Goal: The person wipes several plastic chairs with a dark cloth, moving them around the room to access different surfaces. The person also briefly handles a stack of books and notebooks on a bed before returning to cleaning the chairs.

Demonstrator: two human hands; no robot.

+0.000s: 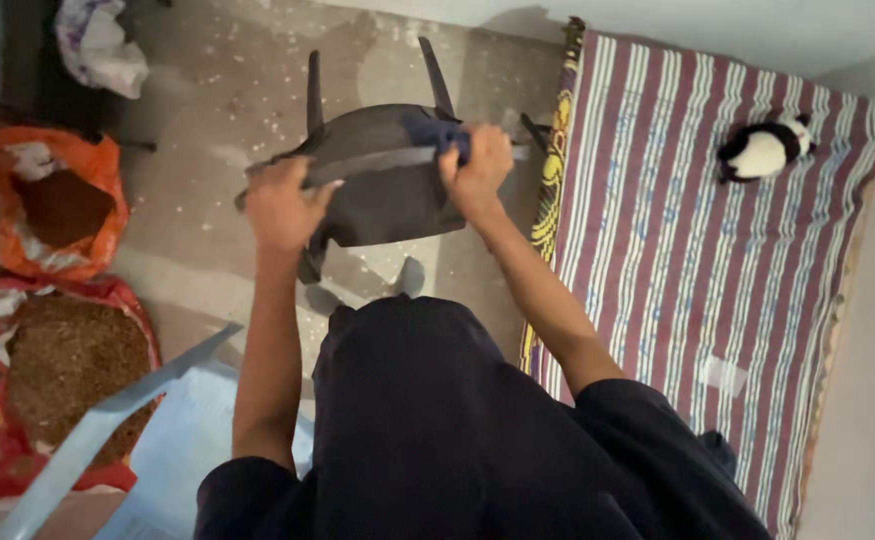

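Above bare floor beside the mattress point(717, 250) edge, both hands point(282, 205) point(477, 170) grip the dark chair's point(382, 185) rim.

The chair point(382, 180) is held above the floor point(207, 110), gripped by the left hand point(282, 205) and right hand point(477, 170). Right of the chair the mattress point(697, 250) is laid, a soft toy point(762, 150) on it. Left of the chair two open sacks point(57, 200) are set.

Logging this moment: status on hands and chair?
Left hand and right hand both gripping the dark chair, lifted over the floor. Mattress close at right.
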